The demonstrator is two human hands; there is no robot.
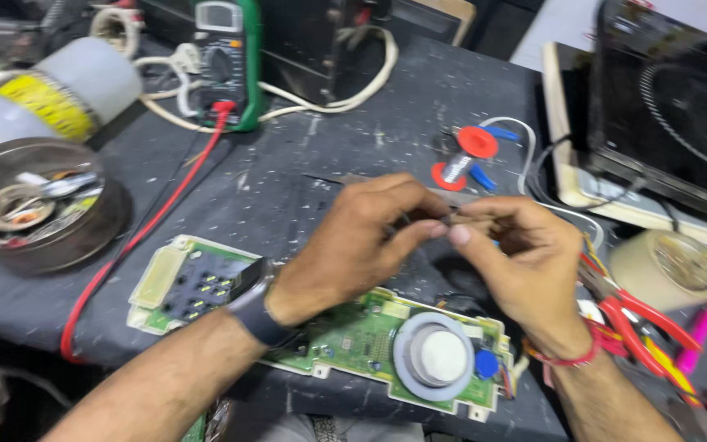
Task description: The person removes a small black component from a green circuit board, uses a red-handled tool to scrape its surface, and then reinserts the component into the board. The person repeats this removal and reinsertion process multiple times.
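Observation:
My left hand (358,245) and my right hand (525,258) meet above a dark workbench, fingertips pinched together on a small thin dark part (450,219) that I cannot make out clearly. Below them lies a long green circuit board (345,340) with a round grey-and-white knob (435,356) and a white button panel (186,282) at its left end. A dark band sits on my left wrist, a red thread on my right.
A red solder spool (464,160) lies behind the hands. A green multimeter (227,61) with a red lead (149,225) stands at the back left, near a round tin of parts (38,205). Red-handled pliers (644,319), a tape roll (668,266) and a black appliance (673,106) are to the right.

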